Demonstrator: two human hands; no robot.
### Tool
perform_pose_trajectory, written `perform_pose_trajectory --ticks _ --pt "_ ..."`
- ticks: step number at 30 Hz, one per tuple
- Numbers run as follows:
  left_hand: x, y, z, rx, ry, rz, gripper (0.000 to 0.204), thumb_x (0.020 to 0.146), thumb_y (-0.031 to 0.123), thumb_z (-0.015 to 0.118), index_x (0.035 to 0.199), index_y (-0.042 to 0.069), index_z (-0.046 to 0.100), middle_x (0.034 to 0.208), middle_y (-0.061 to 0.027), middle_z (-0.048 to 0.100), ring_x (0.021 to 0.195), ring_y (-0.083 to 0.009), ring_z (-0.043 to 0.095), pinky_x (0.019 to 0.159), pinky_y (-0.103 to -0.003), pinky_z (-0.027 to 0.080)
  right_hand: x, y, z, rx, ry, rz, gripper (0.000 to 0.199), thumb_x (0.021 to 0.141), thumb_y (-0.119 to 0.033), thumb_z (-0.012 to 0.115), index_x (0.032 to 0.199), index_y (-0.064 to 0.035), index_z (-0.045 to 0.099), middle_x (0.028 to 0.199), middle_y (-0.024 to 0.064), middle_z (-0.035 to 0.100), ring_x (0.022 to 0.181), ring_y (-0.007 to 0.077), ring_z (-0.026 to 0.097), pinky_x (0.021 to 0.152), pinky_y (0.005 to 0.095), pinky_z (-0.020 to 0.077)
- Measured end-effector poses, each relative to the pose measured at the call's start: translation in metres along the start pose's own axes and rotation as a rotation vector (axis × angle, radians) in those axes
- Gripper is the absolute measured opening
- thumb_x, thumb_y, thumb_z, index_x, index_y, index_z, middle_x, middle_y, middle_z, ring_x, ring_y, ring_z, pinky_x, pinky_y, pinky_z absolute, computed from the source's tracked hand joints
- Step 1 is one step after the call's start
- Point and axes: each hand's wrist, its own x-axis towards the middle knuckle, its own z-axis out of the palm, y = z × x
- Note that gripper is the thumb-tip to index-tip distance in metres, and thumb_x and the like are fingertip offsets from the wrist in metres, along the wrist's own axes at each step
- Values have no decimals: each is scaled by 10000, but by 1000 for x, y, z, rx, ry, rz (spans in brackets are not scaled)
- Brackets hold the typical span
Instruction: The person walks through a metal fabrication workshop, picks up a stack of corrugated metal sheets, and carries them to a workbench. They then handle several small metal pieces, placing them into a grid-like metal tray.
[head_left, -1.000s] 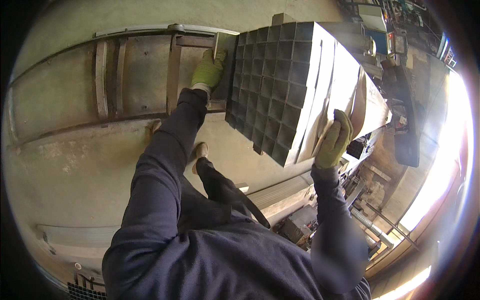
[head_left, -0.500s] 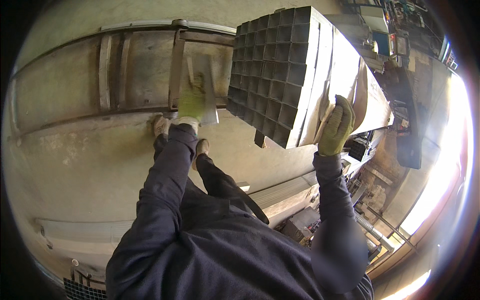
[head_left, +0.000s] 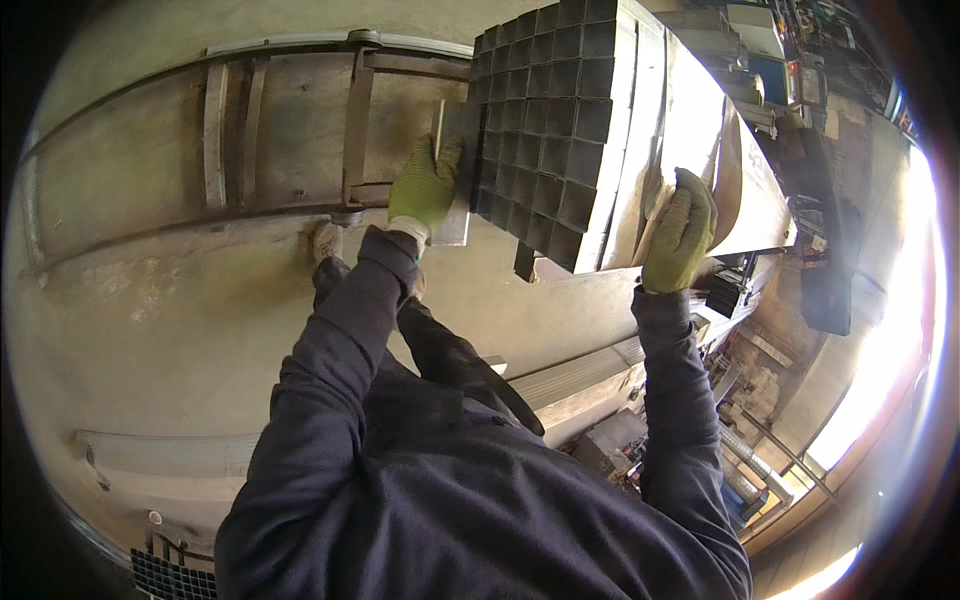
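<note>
A large bundle of square metal tubes (head_left: 545, 125) lies with its open ends toward the left and pale sheet wrapping (head_left: 690, 110) along its side. My left hand (head_left: 425, 190), in a yellow-green glove, is closed round a flat metal plate with an upright bar-like handle (head_left: 455, 228). The plate stands beside the tube ends, very close to them; whether it touches them I cannot tell. My right hand (head_left: 680, 235), gloved alike, is at the bundle's near side, its fingers closed over a loose edge of the wrapping.
A low metal frame with crossbars (head_left: 355, 130) runs along the floor at the left and reaches behind the bundle. My shoes (head_left: 326, 240) are just in front of it. Long pale profiles (head_left: 580, 385) lie to the right of my legs, near machine parts and a pipe (head_left: 745, 460).
My left hand has moved right with the metal plate, from over the frame to beside the tube ends. The right hand keeps its place on the wrapping.
</note>
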Motion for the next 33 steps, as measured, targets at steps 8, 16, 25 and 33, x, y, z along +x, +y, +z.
perform_pose_trajectory --ticks 8,16,25,33 --pt "-8 1 3 150 -24 -96 439 1114 272 473 1447 -2 560 1331 -315 658 1167 -480 676 972 -545 541 -1 1 -1 -27 -11 20 286 1090 -165 526 1209 -18 741 1191 138 746 1125 298 688 1040 423 510" --pt "-11 -12 23 218 87 16 583 1083 434 518 1510 37 496 1286 -317 677 1128 -516 674 924 -571 546 -2 3 0 7 -19 41 291 1083 -151 519 1203 0 736 1198 150 743 1134 307 689 1034 423 523" --pt "35 23 -29 -98 323 -11 392 1065 283 556 1344 12 607 1213 -309 698 1116 -459 691 916 -534 557 0 2 -1 -64 -28 17 305 1072 -148 522 1206 12 744 1219 160 735 1150 304 672 1045 412 515" --pt "98 73 -25 192 68 -71 579 1098 494 500 1424 17 521 1201 -333 712 1087 -466 723 894 -541 570 2 -5 -2 -49 -43 61 300 1067 -119 505 1199 27 732 1223 172 722 1155 310 665 1059 421 518"
